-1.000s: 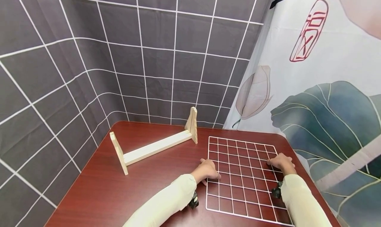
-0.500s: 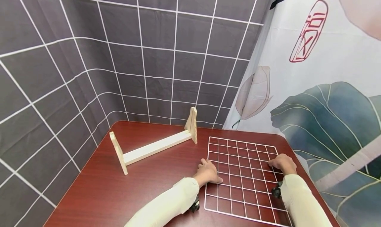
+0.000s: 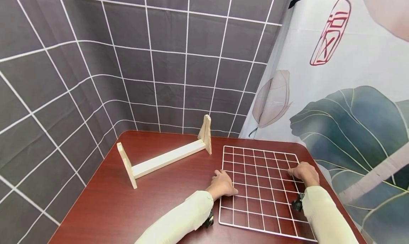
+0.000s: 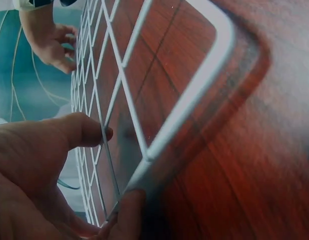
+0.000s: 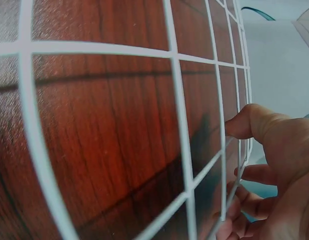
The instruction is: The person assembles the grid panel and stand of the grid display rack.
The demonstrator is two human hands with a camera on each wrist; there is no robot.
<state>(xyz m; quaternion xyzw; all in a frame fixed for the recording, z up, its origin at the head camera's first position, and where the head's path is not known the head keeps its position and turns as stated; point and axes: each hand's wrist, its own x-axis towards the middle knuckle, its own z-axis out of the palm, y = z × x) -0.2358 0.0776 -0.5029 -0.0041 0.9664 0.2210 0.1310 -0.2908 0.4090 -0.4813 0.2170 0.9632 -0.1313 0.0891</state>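
At the left, a gray cloth with white lines hangs behind the reddish-brown counter [image 3: 105, 208]. A pale wooden stand [image 3: 169, 159], two upright end pieces joined by a crossbar, sits on it. Next, the left hand [image 3: 222, 184] grips the left edge of a white wire grid panel [image 3: 258, 186], whose wires cast offset shadows on the wood. The right hand [image 3: 306, 174] grasps its opposite edge, near a white leaf-printed cloth [image 3: 300, 52].

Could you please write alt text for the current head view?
A person's left hand and right hand grip opposite edges of a white wire grid panel over a reddish table. At left, a wooden stand sits before gray checked cloth.
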